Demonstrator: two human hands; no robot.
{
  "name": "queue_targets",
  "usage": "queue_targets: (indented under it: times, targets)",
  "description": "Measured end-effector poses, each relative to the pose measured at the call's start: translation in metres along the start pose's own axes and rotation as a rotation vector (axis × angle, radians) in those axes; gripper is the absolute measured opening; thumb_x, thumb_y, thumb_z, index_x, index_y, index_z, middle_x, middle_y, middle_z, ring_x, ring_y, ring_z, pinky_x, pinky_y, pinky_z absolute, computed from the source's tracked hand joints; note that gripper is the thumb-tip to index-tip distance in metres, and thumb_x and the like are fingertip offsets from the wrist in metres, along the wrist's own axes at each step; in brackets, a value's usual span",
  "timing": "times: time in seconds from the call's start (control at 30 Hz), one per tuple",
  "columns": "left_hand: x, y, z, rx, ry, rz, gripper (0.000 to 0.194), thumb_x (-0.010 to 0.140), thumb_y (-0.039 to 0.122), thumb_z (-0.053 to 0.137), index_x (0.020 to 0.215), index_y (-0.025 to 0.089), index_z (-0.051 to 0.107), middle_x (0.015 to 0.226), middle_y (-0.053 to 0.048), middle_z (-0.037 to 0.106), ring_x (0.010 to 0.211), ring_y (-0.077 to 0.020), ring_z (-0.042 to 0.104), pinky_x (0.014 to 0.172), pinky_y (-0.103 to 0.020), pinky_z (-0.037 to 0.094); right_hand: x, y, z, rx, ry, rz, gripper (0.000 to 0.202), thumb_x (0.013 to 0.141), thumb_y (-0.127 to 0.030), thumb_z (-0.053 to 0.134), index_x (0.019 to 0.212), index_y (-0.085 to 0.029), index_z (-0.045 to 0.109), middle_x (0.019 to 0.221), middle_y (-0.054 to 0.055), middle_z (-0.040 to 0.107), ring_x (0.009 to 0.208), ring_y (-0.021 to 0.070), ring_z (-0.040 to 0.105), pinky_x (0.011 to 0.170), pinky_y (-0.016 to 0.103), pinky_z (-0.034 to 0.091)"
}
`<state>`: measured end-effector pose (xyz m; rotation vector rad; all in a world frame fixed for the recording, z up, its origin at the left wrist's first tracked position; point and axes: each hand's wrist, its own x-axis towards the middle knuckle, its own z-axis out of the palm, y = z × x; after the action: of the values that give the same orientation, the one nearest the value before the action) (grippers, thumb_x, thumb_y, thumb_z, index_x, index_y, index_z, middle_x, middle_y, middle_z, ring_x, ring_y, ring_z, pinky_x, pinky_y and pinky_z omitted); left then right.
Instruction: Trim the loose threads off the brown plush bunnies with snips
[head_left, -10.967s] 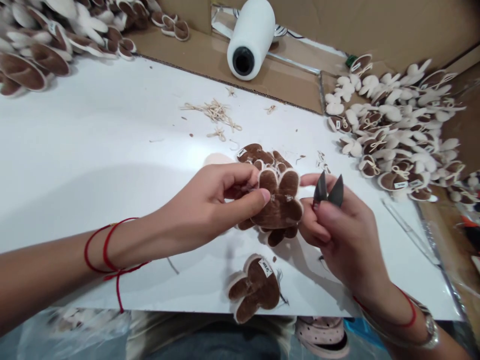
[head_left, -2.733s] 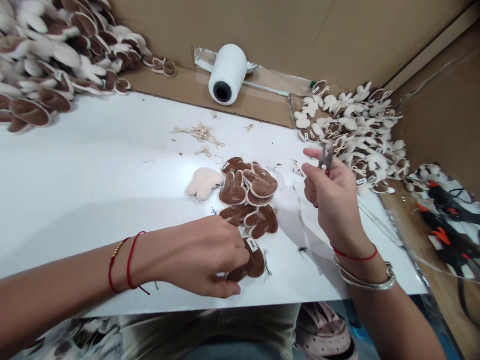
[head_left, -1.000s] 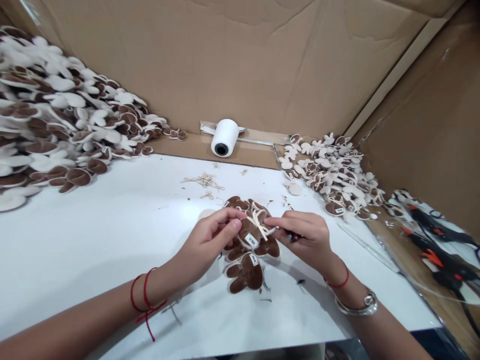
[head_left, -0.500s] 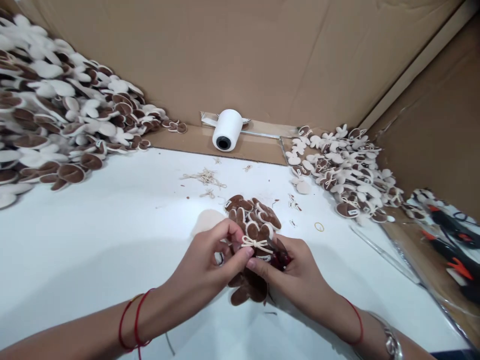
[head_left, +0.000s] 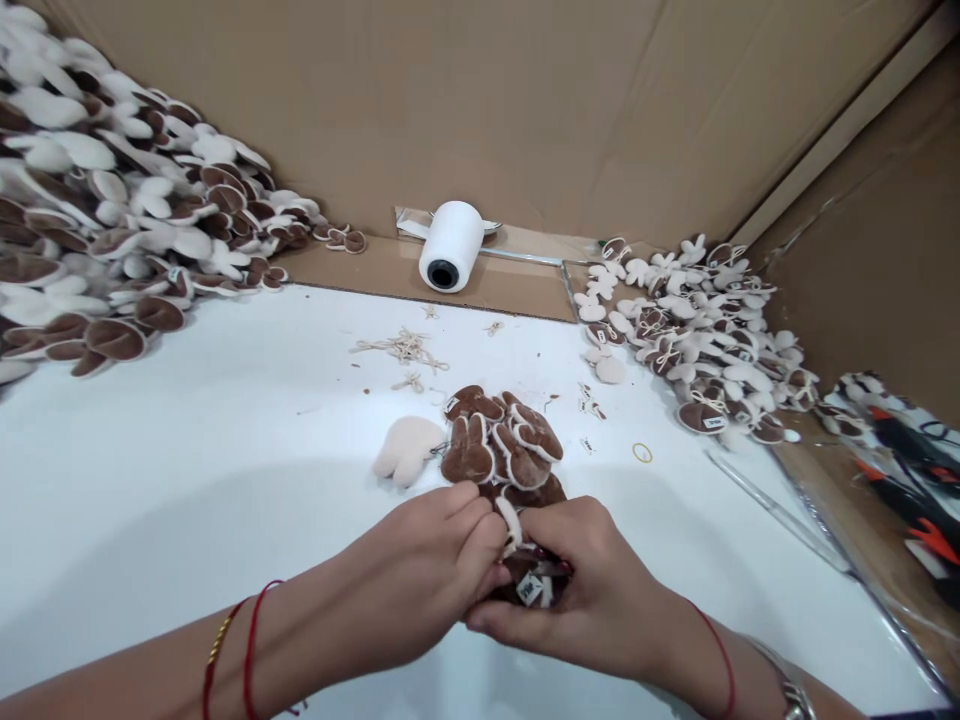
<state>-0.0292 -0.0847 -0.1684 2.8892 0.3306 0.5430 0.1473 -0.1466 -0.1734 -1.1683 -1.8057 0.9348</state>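
A brown plush rabbit head (head_left: 510, 590) with cream edging and a small white label (head_left: 529, 588) is between my hands, low at the centre. My left hand (head_left: 450, 560) has its fingers curled tight against the plush's left side; what lies inside them is hidden. My right hand (head_left: 600, 580) wraps round the plush from the right, thumb underneath. A dark red tool with a metal blade (head_left: 553, 565), perhaps small snips, shows partly in the right palm. Just beyond lie several brown rabbit heads (head_left: 469, 450), and a cream one (head_left: 409, 450) lies face down.
A large heap of brown and cream plush rabbits (head_left: 112, 200) rises at left. More, some with cord bows, form a pile (head_left: 690, 330) at right. Loose cream bows (head_left: 405, 347), a white roll (head_left: 452, 245), a rubber band (head_left: 642, 453) and black-and-orange tools (head_left: 911, 500) lie around.
Both hands have drawn lower and the left fingers have curled in. The cream bow that showed on the plush is hidden now. The cream rabbit head on the table has come into view.
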Motion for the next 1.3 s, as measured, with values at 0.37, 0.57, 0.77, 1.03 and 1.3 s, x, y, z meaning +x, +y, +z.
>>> queue_targets:
  times: [0.37,0.57,0.77,1.03,1.3]
  targets:
    - [0.001,0.009,-0.018,-0.79,-0.155,-0.329,0.028,0.097,0.025,0.032,0.071,0.019,0.042,0.068,0.002,0.049,0.063,-0.0129,0.044,0.059,-0.025,0.036,0.003,-0.01,-0.011,0.517,-0.257,0.27,0.045,0.076,-0.047,0.076,0.058,-0.017,0.049,0.053,-0.007,0.035,0.051,0.0073,0.029,0.045,0.023,0.023]
    - [0.004,0.011,-0.018,-1.299,-0.281,-0.488,0.04,0.096,0.048,0.038,0.071,0.017,0.045,0.067,0.002,0.038,0.062,-0.0116,0.032,0.056,-0.025,0.03,0.001,-0.003,-0.009,0.758,-0.334,0.32,0.035,0.079,-0.038,0.074,0.06,-0.015,0.057,0.053,-0.005,0.047,0.043,0.0046,0.034,0.038,0.019,0.024]
    - [0.003,0.006,-0.012,-1.572,-0.318,-0.53,0.047,0.088,0.057,0.051,0.065,0.017,0.045,0.059,0.005,0.029,0.054,-0.0095,0.026,0.049,-0.025,0.02,0.0,0.005,-0.005,0.958,-0.352,0.433,0.029,0.073,-0.032,0.079,0.061,-0.013,0.059,0.042,-0.009,0.043,0.034,0.0025,0.031,0.031,0.016,0.024]
    - [0.003,0.007,-0.012,-1.701,-0.306,-0.525,0.042,0.086,0.05,0.056,0.062,0.018,0.043,0.057,0.004,0.038,0.052,-0.0097,0.03,0.049,-0.026,0.022,0.003,-0.001,-0.006,1.153,-0.406,0.413,0.03,0.071,-0.023,0.075,0.053,-0.015,0.053,0.038,-0.009,0.041,0.029,0.0024,0.028,0.027,0.016,0.021]
    - [0.007,-0.019,-0.019,-1.387,0.174,-0.617,0.044,0.089,0.053,0.052,0.063,0.018,0.049,0.06,0.003,0.041,0.057,-0.012,0.037,0.057,-0.027,0.033,0.0,0.002,-0.01,1.135,-0.272,0.402,0.032,0.066,-0.034,0.077,0.053,-0.015,0.054,0.037,-0.008,0.04,0.03,0.0029,0.026,0.028,0.017,0.015]
